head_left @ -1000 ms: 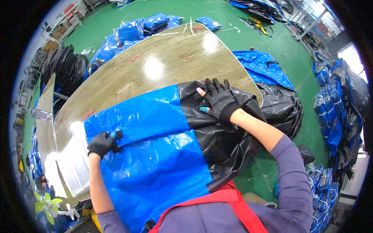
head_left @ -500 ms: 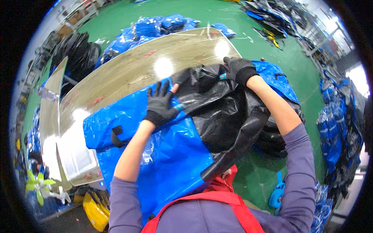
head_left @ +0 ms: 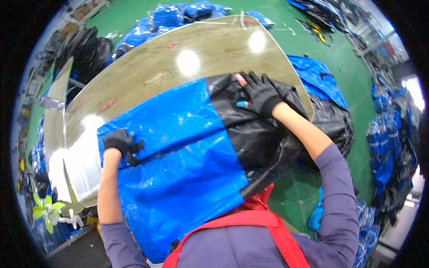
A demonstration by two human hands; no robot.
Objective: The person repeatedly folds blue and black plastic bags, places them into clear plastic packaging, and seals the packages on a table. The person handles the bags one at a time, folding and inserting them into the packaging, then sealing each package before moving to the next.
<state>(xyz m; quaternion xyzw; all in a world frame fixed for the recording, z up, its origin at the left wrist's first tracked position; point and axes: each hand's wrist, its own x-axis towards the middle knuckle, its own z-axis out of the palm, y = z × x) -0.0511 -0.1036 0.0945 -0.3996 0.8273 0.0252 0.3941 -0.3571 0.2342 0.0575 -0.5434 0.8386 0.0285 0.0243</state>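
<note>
A large blue and black plastic bag (head_left: 178, 174) lies spread over the near part of a glossy table and hangs toward my body. It has a short black strap (head_left: 133, 156) near its left edge. At that edge, beside the strap, my left hand (head_left: 118, 140) in a dark knit glove has its fingers curled in on the blue material. My right hand (head_left: 260, 94), gloved with some bare fingertips, rests on the creased black part, fingers spread. One fingertip on it shows a bright blue covering.
The table (head_left: 152, 67) has a wood-like top with red marks. Beyond it, blue plastic-wrapped bundles (head_left: 167, 17) lie on the green floor. Another blue and black heap (head_left: 319, 85) sits right of the table. Stacked blue bags (head_left: 382, 138) stand at far right, a white-green plant-like thing (head_left: 48, 210) at lower left.
My left hand has moved left and nearer, from the bag's middle to its left edge. My right hand has shifted slightly left and now lies spread. The blue part is flatter and smoother.
</note>
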